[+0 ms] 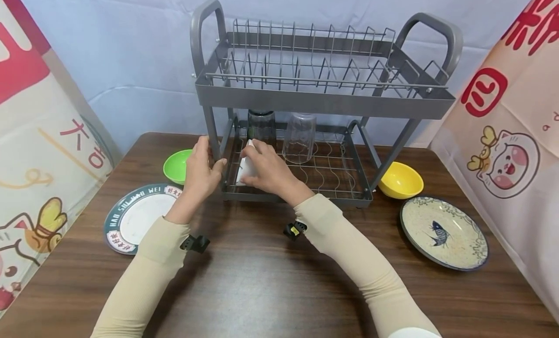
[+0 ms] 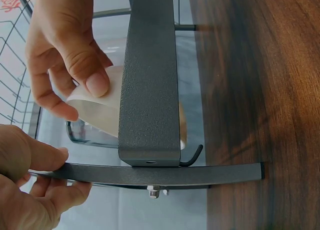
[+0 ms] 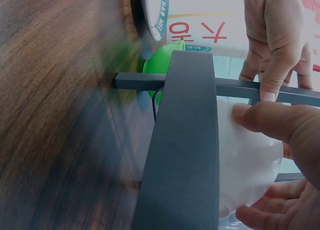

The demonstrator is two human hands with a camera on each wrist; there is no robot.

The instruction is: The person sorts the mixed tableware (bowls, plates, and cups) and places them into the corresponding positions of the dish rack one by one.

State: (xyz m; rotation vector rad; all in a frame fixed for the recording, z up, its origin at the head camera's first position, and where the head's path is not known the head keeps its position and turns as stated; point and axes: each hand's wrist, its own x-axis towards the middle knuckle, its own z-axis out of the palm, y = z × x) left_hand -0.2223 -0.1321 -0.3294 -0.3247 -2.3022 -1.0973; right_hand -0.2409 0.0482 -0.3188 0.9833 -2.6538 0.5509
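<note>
A two-tier grey dish rack [image 1: 323, 101] stands on the table. My right hand [image 1: 272, 170] holds a white bowl [image 1: 246, 169] at the left end of the lower tier. The bowl stands tilted on its side, thumb on one face and fingers round the other in the right wrist view; the rack's lower rail hides part of it. At the rack's left front post [image 2: 110, 174], my left hand [image 1: 202, 170] pinches the metal between thumb and fingers. Behind the bowl, a dark glass [image 1: 262, 127] and a clear glass [image 1: 299, 136] stand on the lower tier.
Left of the rack are a green bowl [image 1: 175, 167] and a white plate [image 1: 146, 217] with a teal rim. On the right sit a yellow bowl [image 1: 401, 180] and a fish-patterned plate [image 1: 458, 231]. Cloth backdrops surround the wooden table [image 1: 262, 280].
</note>
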